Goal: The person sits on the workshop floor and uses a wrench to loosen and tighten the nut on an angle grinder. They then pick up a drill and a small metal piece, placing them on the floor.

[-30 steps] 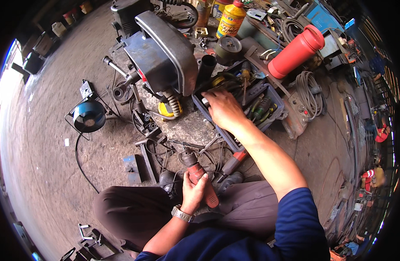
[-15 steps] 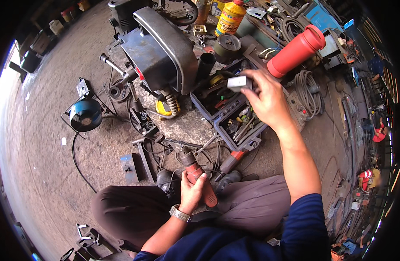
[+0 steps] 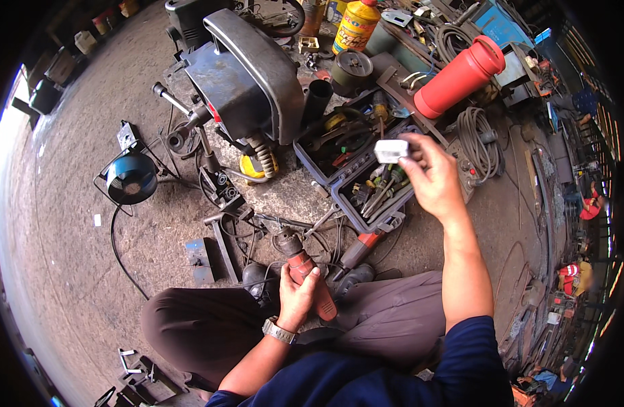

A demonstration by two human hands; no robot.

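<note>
My left hand (image 3: 296,297) is wrapped round the body of a red power drill (image 3: 302,264), held over my lap with its metal chuck pointing away from me. Out to the right, my right hand (image 3: 431,178) is closed on a small white and grey box (image 3: 391,150), blurred by motion; what is inside it does not show. Below that hand lies an open tool case (image 3: 353,220), with screwdrivers and other hand tools in both halves. An orange and grey power tool (image 3: 358,252) rests on the floor between the case and my right shoe.
A dark machine with a big curved handle (image 3: 258,68) stands ahead. Left of it is a round blue-rimmed fan-like unit (image 3: 131,178) with a trailing cable. A red cylinder (image 3: 460,76), a yellow bottle (image 3: 355,27) and a coiled cable (image 3: 480,146) are at the far right.
My right hand has come back toward me and slightly right with the small box, uncovering a yellow-handled screwdriver in the case. My left hand and the drill have barely moved.
</note>
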